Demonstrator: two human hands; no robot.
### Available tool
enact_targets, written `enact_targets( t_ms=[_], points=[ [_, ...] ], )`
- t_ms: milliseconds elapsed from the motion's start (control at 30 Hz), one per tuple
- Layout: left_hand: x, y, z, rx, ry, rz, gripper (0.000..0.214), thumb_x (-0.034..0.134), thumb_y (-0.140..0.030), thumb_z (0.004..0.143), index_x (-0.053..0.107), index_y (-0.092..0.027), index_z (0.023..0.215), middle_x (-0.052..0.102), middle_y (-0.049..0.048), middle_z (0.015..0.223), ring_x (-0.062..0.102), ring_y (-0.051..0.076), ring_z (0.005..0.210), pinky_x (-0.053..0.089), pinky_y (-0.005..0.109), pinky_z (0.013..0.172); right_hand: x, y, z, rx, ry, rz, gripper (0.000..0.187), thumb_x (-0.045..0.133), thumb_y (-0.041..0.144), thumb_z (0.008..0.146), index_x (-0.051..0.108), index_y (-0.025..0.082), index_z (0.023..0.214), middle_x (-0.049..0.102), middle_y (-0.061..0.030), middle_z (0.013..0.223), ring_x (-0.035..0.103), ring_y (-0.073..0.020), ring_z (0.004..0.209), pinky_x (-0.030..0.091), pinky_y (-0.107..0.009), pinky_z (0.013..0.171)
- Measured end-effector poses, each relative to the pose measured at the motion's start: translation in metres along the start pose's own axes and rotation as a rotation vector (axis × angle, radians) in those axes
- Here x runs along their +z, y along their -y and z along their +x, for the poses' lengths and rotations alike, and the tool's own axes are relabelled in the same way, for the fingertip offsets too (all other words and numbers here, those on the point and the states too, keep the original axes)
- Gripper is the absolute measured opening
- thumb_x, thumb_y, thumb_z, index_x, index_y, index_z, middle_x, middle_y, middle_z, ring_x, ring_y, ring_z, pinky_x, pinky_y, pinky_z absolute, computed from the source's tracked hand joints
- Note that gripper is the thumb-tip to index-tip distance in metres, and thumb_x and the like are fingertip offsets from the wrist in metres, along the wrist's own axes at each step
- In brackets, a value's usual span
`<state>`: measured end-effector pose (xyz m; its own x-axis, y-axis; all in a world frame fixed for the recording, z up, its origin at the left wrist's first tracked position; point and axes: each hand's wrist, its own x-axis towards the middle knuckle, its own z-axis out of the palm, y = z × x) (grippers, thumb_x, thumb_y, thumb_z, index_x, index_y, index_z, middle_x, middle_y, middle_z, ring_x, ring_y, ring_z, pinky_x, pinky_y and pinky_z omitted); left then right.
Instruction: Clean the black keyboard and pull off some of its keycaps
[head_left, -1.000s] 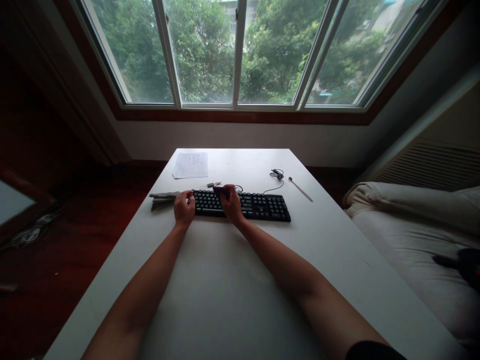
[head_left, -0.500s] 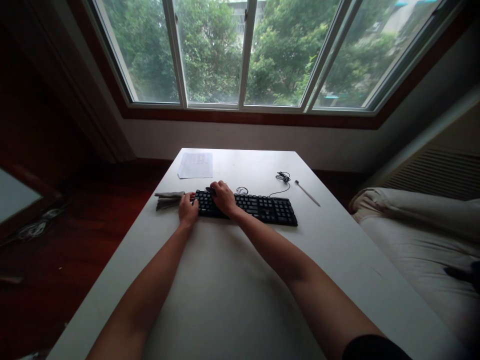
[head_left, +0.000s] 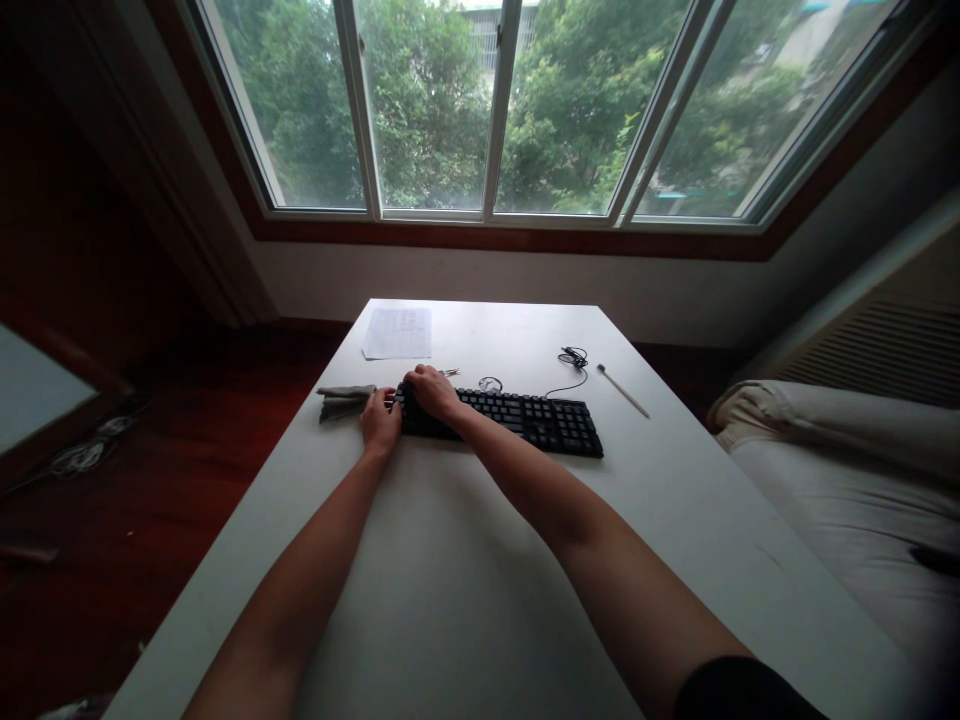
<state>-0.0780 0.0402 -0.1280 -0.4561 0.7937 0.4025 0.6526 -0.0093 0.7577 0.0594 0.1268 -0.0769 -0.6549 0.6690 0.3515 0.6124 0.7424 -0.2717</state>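
Your left hand (head_left: 380,422) is half curled around the left end of the black keyboard (head_left: 525,425), thumb and fingers taking hold of it. Your right hand (head_left: 433,392) lies over the keyboard's left part, back up and fingers bent down; its palm is hidden, so you can't fairly tell how closed it is or whether it has hold of anything. The keyboard sits crosswise on the white table (head_left: 465,560). A folded grey cloth (head_left: 341,402) lies just left of your left hand. Beyond the keyboard's right part are its bundled cable (head_left: 574,358) and a thin stick (head_left: 626,393) with a dark tip. Printed paper (head_left: 397,333) lies near the table's far left corner, below the window (head_left: 435,110).
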Motion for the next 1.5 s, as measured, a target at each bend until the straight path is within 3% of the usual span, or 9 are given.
enact_targets(
  t_ms=[200,467,767,900,1000,1100,1233,1333,1500],
  points=[
    [0.000,0.001,-0.001,0.007,-0.013,0.005,0.024,0.061,-0.020,0.083,0.064,-0.024,0.107,0.070,0.0068,0.105,0.069,0.022,0.091,0.054,0.036,0.084,-0.007,-0.028,-0.023,0.032,0.004,0.059,0.025,0.056,0.017,0.096,0.072,0.022,0.114,0.065,-0.0106,0.110,0.060,-0.0227,0.102,0.046,-0.032,0.089],
    [-0.002,0.006,0.001,-0.014,0.014,0.036,0.023,0.060,-0.024,0.086,0.066,-0.023,0.107,0.070,0.0067,0.106,0.068,0.019,0.087,0.052,0.032,0.084,-0.039,-0.059,-0.069,0.090,0.002,0.081,0.023,0.060,0.016,0.093,0.075,0.022,0.110,0.066,-0.0092,0.107,0.061,-0.0215,0.099,0.046,-0.031,0.088],
    [-0.006,0.001,0.000,-0.039,0.038,0.187,0.020,0.056,-0.026,0.091,0.068,-0.025,0.107,0.069,0.0049,0.111,0.067,0.020,0.095,0.049,0.032,0.087,-0.094,-0.119,-0.166,0.269,0.006,0.075,0.022,0.059,0.018,0.092,0.073,0.020,0.108,0.067,-0.0074,0.104,0.062,-0.0198,0.093,0.046,-0.028,0.086],
    [-0.004,-0.003,-0.002,-0.023,0.048,0.234,0.022,0.057,-0.028,0.091,0.068,-0.026,0.110,0.067,0.0059,0.115,0.065,0.022,0.103,0.047,0.035,0.091,-0.109,-0.134,-0.197,0.411,-0.137,0.027,0.023,0.059,0.017,0.089,0.071,0.020,0.108,0.068,-0.0072,0.106,0.062,-0.0207,0.095,0.045,-0.030,0.088],
    [-0.003,-0.003,-0.002,-0.015,0.053,0.245,0.022,0.057,-0.029,0.091,0.067,-0.026,0.110,0.066,0.0061,0.116,0.065,0.022,0.103,0.046,0.036,0.093,-0.110,-0.124,-0.195,0.507,-0.257,-0.044,0.024,0.060,0.023,0.090,0.066,0.020,0.113,0.069,-0.0076,0.105,0.062,-0.0221,0.095,0.045,-0.031,0.086],
    [-0.003,-0.002,-0.001,-0.014,0.063,0.245,0.022,0.058,-0.030,0.091,0.068,-0.026,0.110,0.066,0.0056,0.115,0.065,0.022,0.103,0.046,0.036,0.093,-0.103,-0.099,-0.177,0.529,-0.243,-0.155,0.021,0.058,0.026,0.093,0.063,0.020,0.112,0.068,-0.0088,0.103,0.060,-0.0237,0.095,0.044,-0.032,0.082],
    [-0.003,-0.003,0.000,-0.018,0.062,0.243,0.022,0.058,-0.030,0.090,0.068,-0.026,0.110,0.066,0.0057,0.115,0.065,0.022,0.102,0.047,0.036,0.092,-0.087,-0.060,-0.150,0.446,-0.047,-0.211,0.014,0.059,0.027,0.094,0.064,0.020,0.105,0.068,-0.0109,0.104,0.060,-0.0249,0.098,0.043,-0.032,0.081],
    [-0.004,-0.005,-0.001,-0.019,0.065,0.245,0.022,0.058,-0.030,0.090,0.068,-0.026,0.110,0.066,0.0058,0.115,0.065,0.022,0.102,0.047,0.036,0.091,-0.074,-0.032,-0.137,0.352,0.001,-0.196,0.016,0.054,0.030,0.099,0.064,0.020,0.106,0.067,-0.0107,0.106,0.060,-0.0239,0.098,0.043,-0.031,0.079],
    [-0.004,-0.005,-0.001,-0.015,0.059,0.245,0.022,0.058,-0.029,0.090,0.068,-0.027,0.108,0.066,0.0051,0.114,0.066,0.022,0.100,0.048,0.035,0.090,-0.053,0.003,-0.130,0.057,0.068,-0.094,0.016,0.056,0.031,0.099,0.065,0.023,0.110,0.066,-0.0075,0.108,0.057,-0.0218,0.103,0.042,-0.028,0.082]
  ],
)
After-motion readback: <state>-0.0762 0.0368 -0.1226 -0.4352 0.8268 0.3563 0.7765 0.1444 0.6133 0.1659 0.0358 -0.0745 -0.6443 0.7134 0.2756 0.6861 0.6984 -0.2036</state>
